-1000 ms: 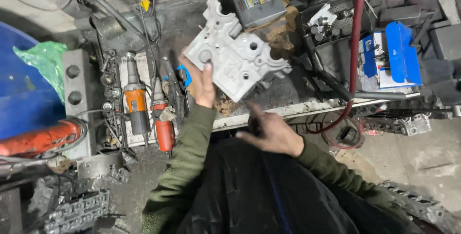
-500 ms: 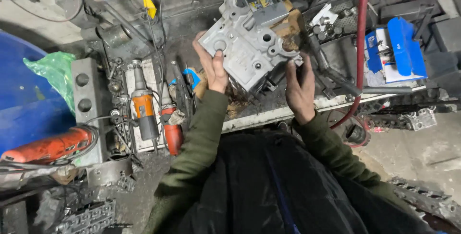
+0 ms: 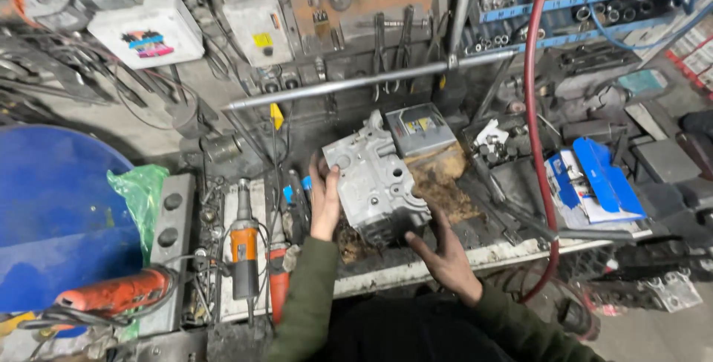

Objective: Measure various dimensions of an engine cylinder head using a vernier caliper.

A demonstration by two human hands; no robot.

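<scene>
I hold the grey cylinder head (image 3: 375, 180) mid-frame on the workbench (image 3: 416, 262) — left hand (image 3: 324, 202) flat on its left flank, right hand (image 3: 442, 250) cupping its lower corner — long axis tilting upper left.

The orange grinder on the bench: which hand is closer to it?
Left. The left hand grips the grey metal casting just right of the orange grinder; the right hand holds the casting's far side.

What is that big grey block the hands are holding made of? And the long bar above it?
The grey block looks like cast metal, perhaps aluminium: dull pale grey, rough matt skin, moulded holes. The left hand and right hand hold its sides. The long bar looks like steel: smooth, silvery, with a faint shine.
</scene>
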